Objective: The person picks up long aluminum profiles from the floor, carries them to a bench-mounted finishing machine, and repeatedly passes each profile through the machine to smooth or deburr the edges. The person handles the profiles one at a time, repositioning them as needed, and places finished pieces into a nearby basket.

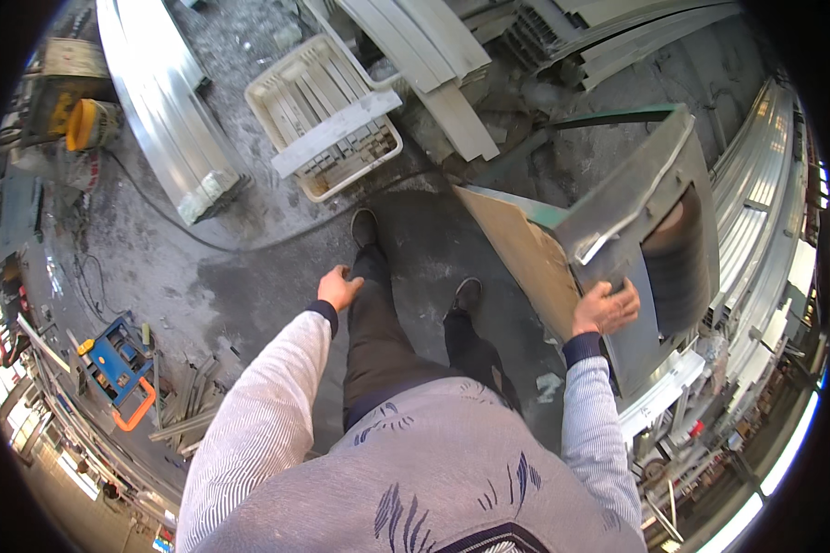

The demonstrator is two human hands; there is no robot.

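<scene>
My left hand (pixel 339 288) hangs beside my leg with its fingers loosely bent and a little apart, and nothing shows in it. To the right, my right hand (pixel 607 308) is at the face of a grey metal machine housing (pixel 632 207), its bent fingers next to a small dark spot on the panel. Whether the fingertips touch that spot I cannot tell. Beside this hand, a dark ribbed cylinder (pixel 678 267) shows in an opening of the housing. A brown board (pixel 516 249) leans at the housing's left side.
A white plastic crate (pixel 318 180) with strips in it stands ahead. Long metal profiles (pixel 152 101) lie at the far left, more profiles (pixel 756 203) at the right. A dark cable (pixel 194 241) curves across the floor. A blue tool rack with an orange handle (pixel 120 359) stands left.
</scene>
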